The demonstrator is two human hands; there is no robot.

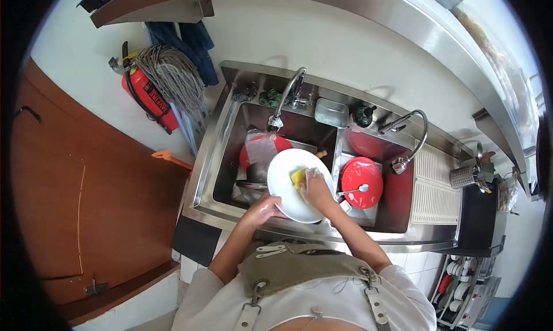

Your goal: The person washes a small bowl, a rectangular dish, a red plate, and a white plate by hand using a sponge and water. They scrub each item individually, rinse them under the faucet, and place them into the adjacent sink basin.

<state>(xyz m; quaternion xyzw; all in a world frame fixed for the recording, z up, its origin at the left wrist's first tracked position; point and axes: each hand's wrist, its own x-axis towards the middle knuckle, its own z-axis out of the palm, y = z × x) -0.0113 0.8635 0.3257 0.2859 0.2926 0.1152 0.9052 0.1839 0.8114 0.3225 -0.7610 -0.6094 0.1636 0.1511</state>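
A white plate (288,184) is tilted over the front of the left sink basin. My left hand (264,210) grips its lower left rim, with the fingers partly hidden beneath it. My right hand (315,188) presses a yellow sponge (298,177) onto the upper face of the plate. Under the plate, the left basin holds a red plate (282,143) and a metal pot (257,173), both partly covered. In the right basin lies a red plate (363,175) with suds and a spoon (362,188) on it.
A faucet (291,92) arches over the left basin, another faucet (425,132) over the right. Behind them stand a clear container (332,112) and a dark bottle (363,116). A ribbed drainboard (436,181) and a utensil holder (462,176) are at the right. A steel shelf (368,14) hangs above.
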